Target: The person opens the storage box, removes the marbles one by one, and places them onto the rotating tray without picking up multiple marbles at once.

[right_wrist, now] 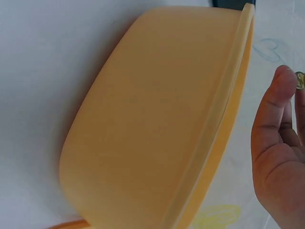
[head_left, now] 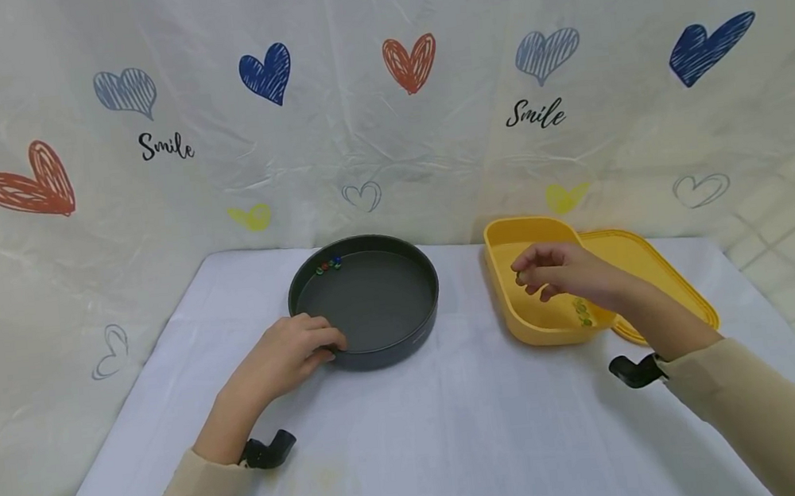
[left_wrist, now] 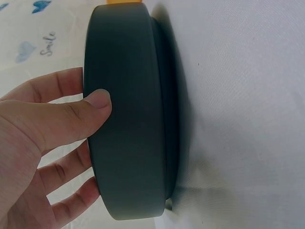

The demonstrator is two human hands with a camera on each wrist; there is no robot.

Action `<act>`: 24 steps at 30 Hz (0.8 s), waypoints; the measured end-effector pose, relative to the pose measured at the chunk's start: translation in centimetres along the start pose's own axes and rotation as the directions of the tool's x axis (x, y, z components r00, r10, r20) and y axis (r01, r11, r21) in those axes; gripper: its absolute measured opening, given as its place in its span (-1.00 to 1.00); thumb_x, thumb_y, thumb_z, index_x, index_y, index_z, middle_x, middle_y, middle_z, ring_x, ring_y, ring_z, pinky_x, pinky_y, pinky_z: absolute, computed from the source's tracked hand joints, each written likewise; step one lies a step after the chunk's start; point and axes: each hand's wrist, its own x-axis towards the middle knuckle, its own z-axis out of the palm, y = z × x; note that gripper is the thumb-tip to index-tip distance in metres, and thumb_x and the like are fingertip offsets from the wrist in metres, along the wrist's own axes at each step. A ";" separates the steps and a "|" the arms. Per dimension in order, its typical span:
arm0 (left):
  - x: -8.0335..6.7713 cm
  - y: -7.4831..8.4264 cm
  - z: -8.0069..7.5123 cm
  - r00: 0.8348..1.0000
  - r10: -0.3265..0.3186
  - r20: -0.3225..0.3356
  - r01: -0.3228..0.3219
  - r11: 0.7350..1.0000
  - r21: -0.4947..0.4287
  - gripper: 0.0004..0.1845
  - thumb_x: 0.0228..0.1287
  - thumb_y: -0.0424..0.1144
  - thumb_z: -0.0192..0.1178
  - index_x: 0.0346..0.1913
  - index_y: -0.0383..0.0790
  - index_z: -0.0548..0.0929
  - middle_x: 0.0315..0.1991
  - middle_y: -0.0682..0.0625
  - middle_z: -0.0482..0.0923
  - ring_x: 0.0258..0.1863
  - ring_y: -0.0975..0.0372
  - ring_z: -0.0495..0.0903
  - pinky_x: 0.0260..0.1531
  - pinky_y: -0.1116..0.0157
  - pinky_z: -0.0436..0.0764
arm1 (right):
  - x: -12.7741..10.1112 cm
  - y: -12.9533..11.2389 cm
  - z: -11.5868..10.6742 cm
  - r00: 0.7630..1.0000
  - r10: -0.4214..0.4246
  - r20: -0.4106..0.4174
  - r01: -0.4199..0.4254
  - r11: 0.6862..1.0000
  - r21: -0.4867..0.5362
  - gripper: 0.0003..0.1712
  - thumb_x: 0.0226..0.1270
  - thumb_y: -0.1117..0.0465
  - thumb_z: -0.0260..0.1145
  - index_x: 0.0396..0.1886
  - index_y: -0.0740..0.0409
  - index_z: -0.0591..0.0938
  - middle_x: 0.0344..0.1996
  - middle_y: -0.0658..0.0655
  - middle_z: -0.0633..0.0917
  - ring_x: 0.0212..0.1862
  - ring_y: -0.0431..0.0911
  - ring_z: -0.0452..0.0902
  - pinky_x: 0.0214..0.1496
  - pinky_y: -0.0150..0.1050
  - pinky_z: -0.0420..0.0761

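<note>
My left hand [head_left: 297, 352] grips the near left rim of a round dark pan [head_left: 379, 357], thumb on the outer wall and fingers over the edge, as the left wrist view shows. Several small coloured marbles [head_left: 327, 266] lie inside the pan by its far left wall. My right hand [head_left: 572, 273] is raised over a yellow plastic container [head_left: 550, 335]. Between thumb and fingertip it pinches a clear marble [right_wrist: 299, 80] with a greenish-yellow swirl. More greenish marbles [head_left: 582, 312] lie in the container near its front right corner, below the right hand.
A yellow lid [head_left: 666, 278] lies flat at the container's right, partly behind it. Both stand on a white cloth-covered table [head_left: 416, 446]. Behind the table hangs a pale sheet [head_left: 358, 140] printed with hearts. Each wrist wears a small black camera mount [head_left: 269, 450].
</note>
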 end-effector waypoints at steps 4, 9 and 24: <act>0.0 0.0 0.0 1.000 0.000 0.000 0.000 1.000 -0.002 -0.67 0.07 -0.40 0.49 -0.20 0.14 0.75 -0.22 0.29 0.67 -0.21 0.29 0.62 -0.21 0.25 0.57 | 0.4 -0.4 0.5 1.000 -0.002 0.007 0.001 0.998 0.061 -0.56 0.49 0.14 0.24 0.16 0.36 0.46 -0.04 0.30 0.60 -0.04 0.13 0.58 -0.06 -0.19 0.67; 0.0 0.1 0.0 1.000 0.002 -0.001 -0.002 1.000 0.000 -0.67 0.06 -0.40 0.49 -0.20 0.13 0.75 -0.22 0.29 0.66 -0.21 0.29 0.62 -0.20 0.25 0.57 | 1.2 -0.8 1.4 1.000 -0.015 0.011 0.013 0.990 0.139 -0.57 0.47 0.19 0.25 0.16 0.40 0.45 -0.07 0.22 0.62 -0.11 0.01 0.60 -0.07 -0.21 0.68; 0.0 0.1 -0.1 1.000 0.000 0.006 0.000 1.000 0.004 -0.68 0.08 -0.40 0.48 -0.21 0.12 0.76 -0.22 0.28 0.66 -0.21 0.29 0.61 -0.21 0.25 0.57 | 3.2 -3.5 5.0 0.992 -0.086 0.092 0.058 0.963 0.264 -0.74 0.51 0.25 0.17 0.09 0.27 0.49 -0.05 0.23 0.61 -0.09 -0.01 0.61 0.02 -0.21 0.67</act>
